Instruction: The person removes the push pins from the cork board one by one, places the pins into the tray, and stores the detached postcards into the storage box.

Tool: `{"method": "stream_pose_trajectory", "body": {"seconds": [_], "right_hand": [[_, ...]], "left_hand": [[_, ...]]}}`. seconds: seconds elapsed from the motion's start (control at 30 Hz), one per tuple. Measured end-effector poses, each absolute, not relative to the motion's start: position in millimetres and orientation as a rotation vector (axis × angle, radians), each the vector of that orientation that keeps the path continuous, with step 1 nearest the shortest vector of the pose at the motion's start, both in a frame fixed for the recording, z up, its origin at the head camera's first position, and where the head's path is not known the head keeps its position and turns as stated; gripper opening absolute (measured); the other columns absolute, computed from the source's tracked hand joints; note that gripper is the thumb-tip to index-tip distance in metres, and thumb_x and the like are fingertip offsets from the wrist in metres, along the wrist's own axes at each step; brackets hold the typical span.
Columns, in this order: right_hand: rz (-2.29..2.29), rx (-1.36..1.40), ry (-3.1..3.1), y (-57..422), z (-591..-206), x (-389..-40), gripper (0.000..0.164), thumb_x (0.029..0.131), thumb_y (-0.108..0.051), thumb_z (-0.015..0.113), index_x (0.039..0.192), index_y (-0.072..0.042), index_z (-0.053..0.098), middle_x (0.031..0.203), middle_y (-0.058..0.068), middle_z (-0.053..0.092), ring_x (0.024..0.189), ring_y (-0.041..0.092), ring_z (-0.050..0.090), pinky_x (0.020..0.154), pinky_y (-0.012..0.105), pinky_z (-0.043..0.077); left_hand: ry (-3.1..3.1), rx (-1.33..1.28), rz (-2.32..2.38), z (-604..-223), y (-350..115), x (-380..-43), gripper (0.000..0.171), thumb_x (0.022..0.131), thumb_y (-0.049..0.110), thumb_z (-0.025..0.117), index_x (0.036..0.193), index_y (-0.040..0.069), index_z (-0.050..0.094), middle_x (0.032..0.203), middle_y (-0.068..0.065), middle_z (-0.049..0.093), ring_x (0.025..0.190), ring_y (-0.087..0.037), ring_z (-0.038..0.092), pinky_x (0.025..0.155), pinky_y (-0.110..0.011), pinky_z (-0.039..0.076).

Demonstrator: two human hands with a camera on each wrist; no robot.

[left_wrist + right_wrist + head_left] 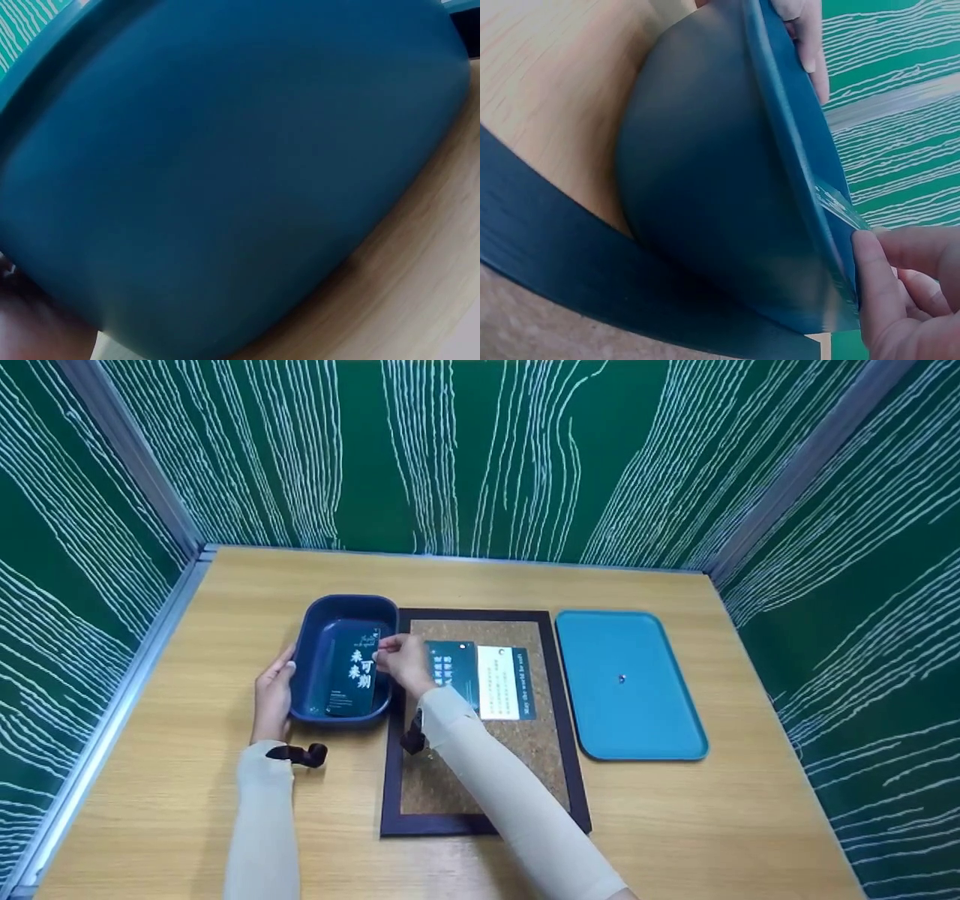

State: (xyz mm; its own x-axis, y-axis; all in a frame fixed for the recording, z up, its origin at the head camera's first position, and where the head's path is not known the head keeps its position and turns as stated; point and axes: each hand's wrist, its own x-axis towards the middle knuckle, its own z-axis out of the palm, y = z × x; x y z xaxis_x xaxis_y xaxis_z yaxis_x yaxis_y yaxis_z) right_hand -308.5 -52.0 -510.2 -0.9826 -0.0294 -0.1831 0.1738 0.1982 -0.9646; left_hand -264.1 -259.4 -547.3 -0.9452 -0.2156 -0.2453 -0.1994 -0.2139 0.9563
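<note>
A dark blue basin [316, 664] stands on the table at the left, and its outer wall [225, 172] fills most of the left wrist view. My left hand [274, 694] grips the basin's left side at the rim. My right hand [407, 661] pinches the right edge of a dark green card [352, 675] with white characters, which lies tilted inside the basin. In the right wrist view, thumb and fingers [881, 281] hold that card's edge at the rim. Below my right wrist are another green card [461, 660] and a cream-and-green card [504, 682].
Both other cards lie on a cork board [480, 780] with a dark frame, whose left edge is next to the basin. A light blue tray [630, 705] lies to the board's right. Patterned green panels [495, 457] enclose the wooden table [720, 840].
</note>
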Motion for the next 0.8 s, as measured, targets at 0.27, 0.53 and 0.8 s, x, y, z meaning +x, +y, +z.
{"method": "stream_pose_trajectory", "body": {"seconds": [0.27, 0.53, 0.8], "right_hand": [[-1.849, 0.088, 2.353, -53, -513, -308, 0.014, 0.085, 0.007, 0.062, 0.097, 0.007, 0.07, 0.089, 0.017, 0.072, 0.075, 0.02, 0.072, 0.063, 0.022, 0.058], [-1.837, 0.078, 2.366, -54, -514, -308, 0.018, 0.084, 0.009, 0.059, 0.097, 0.007, 0.07, 0.086, 0.016, 0.072, 0.071, 0.017, 0.071, 0.061, 0.022, 0.058], [-1.842, 0.062, 2.337, -54, -513, -307, 0.024, 0.084, 0.008, 0.063, 0.108, 0.009, 0.067, 0.093, 0.018, 0.071, 0.079, 0.021, 0.072, 0.065, 0.023, 0.059]], "left_hand": [[-1.977, 0.514, -2.316, -562, -262, -269, 0.043, 0.104, 0.014, 0.037, 0.147, 0.013, 0.039, 0.158, 0.0, 0.028, 0.149, -0.012, 0.016, 0.121, -0.031, 0.019], [-1.936, 0.519, -2.337, -565, -262, -270, 0.043, 0.104, 0.013, 0.038, 0.146, 0.012, 0.04, 0.157, 0.0, 0.031, 0.148, -0.013, 0.018, 0.12, -0.03, 0.022], [-1.955, 0.524, -2.322, -563, -262, -270, 0.043, 0.104, 0.013, 0.038, 0.147, 0.012, 0.04, 0.157, 0.0, 0.03, 0.149, -0.013, 0.017, 0.121, -0.03, 0.02]]}}
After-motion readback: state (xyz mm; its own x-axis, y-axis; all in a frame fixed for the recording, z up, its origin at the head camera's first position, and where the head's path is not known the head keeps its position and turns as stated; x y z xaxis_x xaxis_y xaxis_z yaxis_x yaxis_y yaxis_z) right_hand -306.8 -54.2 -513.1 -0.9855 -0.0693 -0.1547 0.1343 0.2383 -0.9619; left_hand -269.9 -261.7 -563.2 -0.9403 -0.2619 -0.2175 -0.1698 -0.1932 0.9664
